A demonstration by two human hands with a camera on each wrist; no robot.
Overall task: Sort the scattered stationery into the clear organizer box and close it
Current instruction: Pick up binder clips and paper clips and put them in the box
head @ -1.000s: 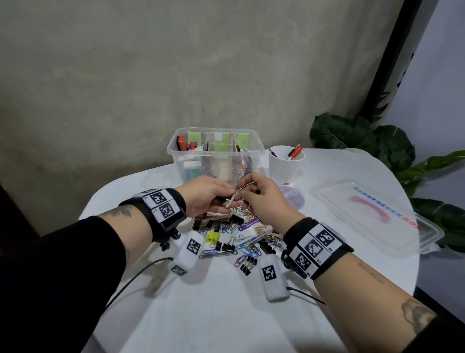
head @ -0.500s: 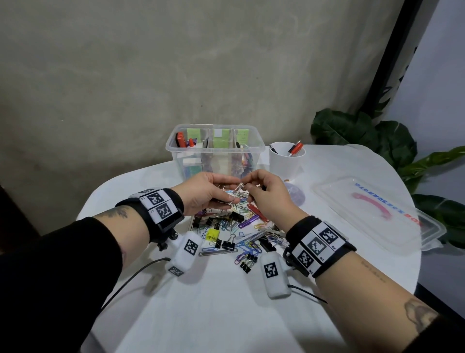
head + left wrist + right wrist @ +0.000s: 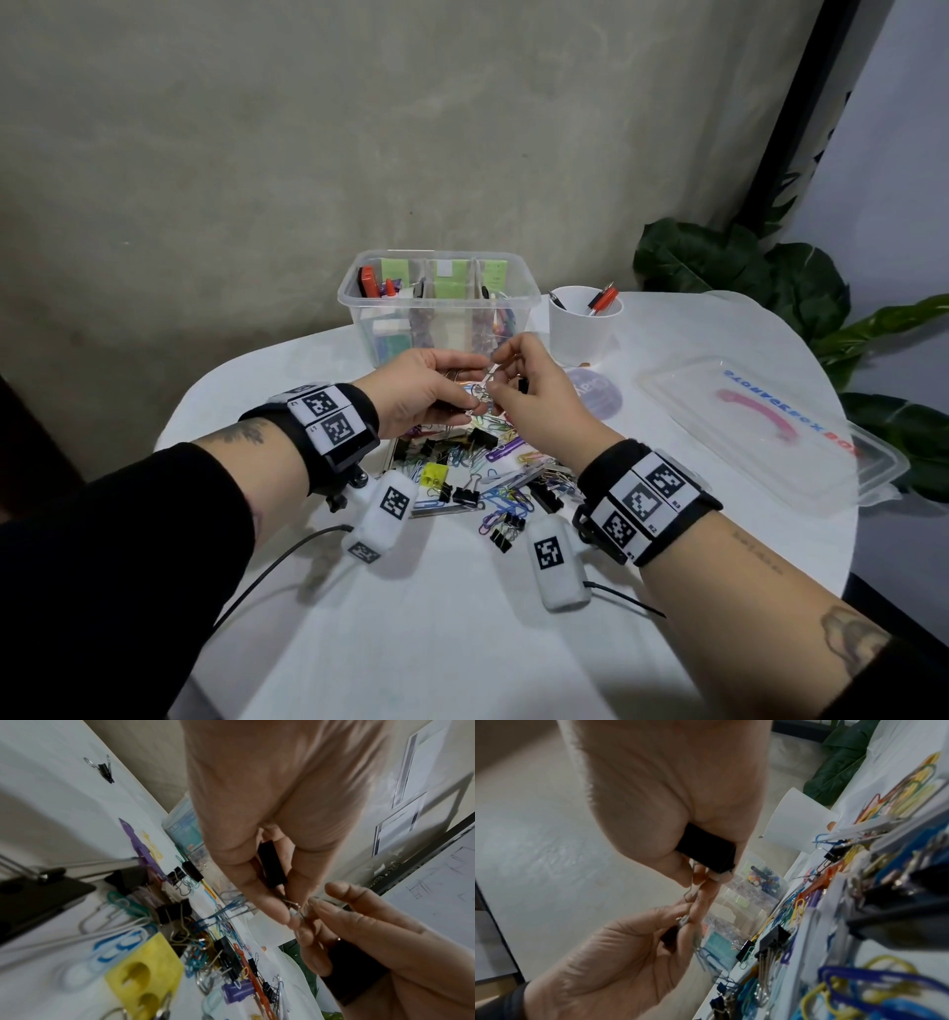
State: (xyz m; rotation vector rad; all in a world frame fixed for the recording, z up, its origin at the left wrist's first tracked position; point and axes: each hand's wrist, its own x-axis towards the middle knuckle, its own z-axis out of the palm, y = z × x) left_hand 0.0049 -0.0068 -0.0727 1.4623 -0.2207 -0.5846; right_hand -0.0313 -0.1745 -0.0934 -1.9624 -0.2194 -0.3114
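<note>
Your left hand (image 3: 418, 390) pinches one black binder clip (image 3: 272, 864) by its body, and your right hand (image 3: 534, 395) has a second black clip (image 3: 706, 850) tucked under its curled fingers; both sets of fingertips meet on thin wire handles between the hands, just above the pile (image 3: 477, 473) of paper clips and binder clips on the table (image 3: 462, 642). The handles look hooked together, though blur leaves that uncertain. These clips are light, stiff and springy — take them by the folded steel body, not the wire loops, which swivel and snag. Loose paper clips are slick and tangle easily, so lift them in small bunches.

The clear organizer box (image 3: 354, 303) stands open behind your hands, divided into compartments: orange items at the left, green labels along the back, pins toward the right. Its lid (image 3: 770, 437) lies flat to your right — well apart. A white cup (image 3: 583, 329) beside the box holds pens.
</note>
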